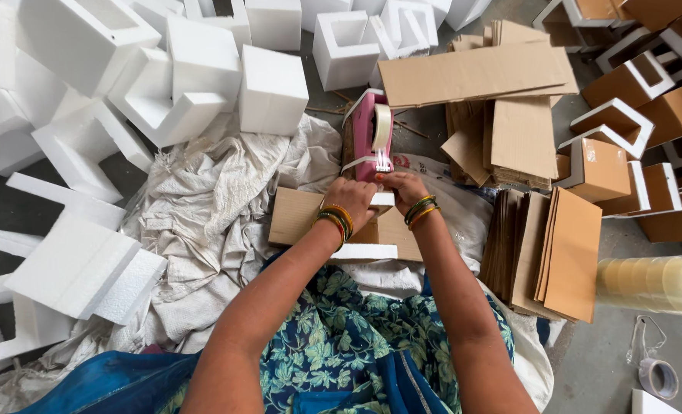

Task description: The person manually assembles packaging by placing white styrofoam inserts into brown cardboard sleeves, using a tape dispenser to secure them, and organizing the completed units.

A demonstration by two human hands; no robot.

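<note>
At centre we see a foam block wrapped in cardboard (333, 222), lying on a woven white sack (211, 207) spread over the floor. Our left hand (350, 198) presses down on the block's top, fingers curled over its far edge; our right hand (404, 186) sits just beside it, fingers pinched on the strip of clear tape drawn from the pink tape dispenser (372, 138), which stands at 12 o'clock, touching the block. Both wrists carry bangles.

From 9 to 12 o'clock lie white foam blocks (272, 88), some notched. At 1 o'clock we see flat cardboard sheets (479, 73); at 3 o'clock, a leaning stack of folded cardboard pieces (555, 245). From 1 to 3 o'clock sit finished cardboard-covered blocks (609, 169). At 4 o'clock lie a large roll of clear tape (655, 284) and a smaller roll (657, 377).
</note>
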